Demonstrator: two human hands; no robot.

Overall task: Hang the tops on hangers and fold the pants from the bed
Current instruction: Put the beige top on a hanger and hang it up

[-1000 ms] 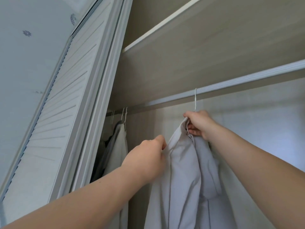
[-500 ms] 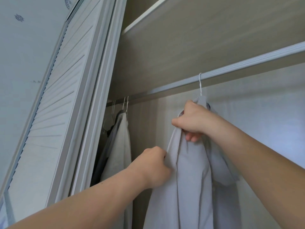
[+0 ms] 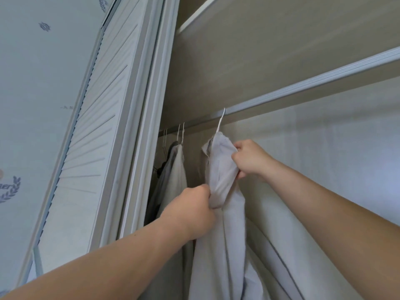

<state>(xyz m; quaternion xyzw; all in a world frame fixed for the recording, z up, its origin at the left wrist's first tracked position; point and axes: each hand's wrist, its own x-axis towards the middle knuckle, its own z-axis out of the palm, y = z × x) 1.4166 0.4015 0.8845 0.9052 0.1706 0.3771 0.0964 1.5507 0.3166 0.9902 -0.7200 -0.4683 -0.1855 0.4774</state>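
Note:
A pale grey shirt (image 3: 223, 245) hangs on a white hanger whose hook (image 3: 221, 121) sits over the silver closet rail (image 3: 313, 83). My right hand (image 3: 251, 159) pinches the shirt's collar area just below the hook, on its right side. My left hand (image 3: 190, 213) grips the front edge of the same shirt lower down, on its left side. The hanger's body is hidden inside the fabric.
Other garments, white and dark (image 3: 173, 169), hang on several hangers at the rail's left end. A white louvred closet door (image 3: 91, 126) stands at the left. A wooden shelf (image 3: 270, 50) runs above the rail.
The hanger and shirt have slid left along the rail toward the other garments. My right hand moved from the collar's front to its right side; my left hand kept its grip.

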